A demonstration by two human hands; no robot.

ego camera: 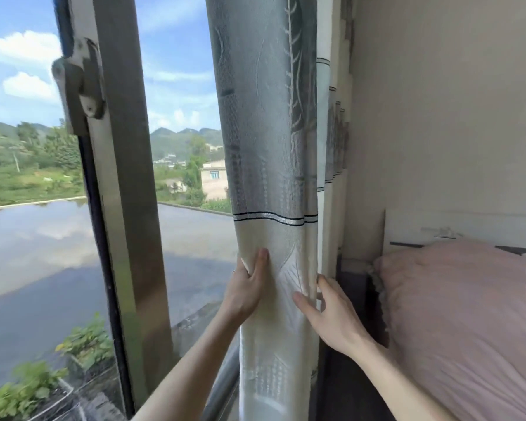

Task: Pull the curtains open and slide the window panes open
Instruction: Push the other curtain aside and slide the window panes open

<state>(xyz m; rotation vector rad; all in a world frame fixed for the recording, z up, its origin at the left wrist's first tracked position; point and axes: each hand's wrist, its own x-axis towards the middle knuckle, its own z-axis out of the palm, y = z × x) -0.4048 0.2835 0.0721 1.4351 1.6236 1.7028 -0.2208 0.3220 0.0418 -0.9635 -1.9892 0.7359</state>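
A curtain [268,132], grey-blue above and cream below a dark stripe, hangs bunched in folds at the right side of the window. My left hand [249,287] pinches the curtain's left edge in its cream part. My right hand [325,314] holds the folds from the right, fingers wrapped round them. A metal window frame post [128,177] with a latch [79,83] stands left of the curtain. The glass pane [192,238] between post and curtain shows fields and water outside.
A pink pillow [462,314] lies on a bed at the lower right, against a pale headboard [438,226]. A beige wall [438,101] rises right of the curtain. The window sill [222,387] runs under my left forearm.
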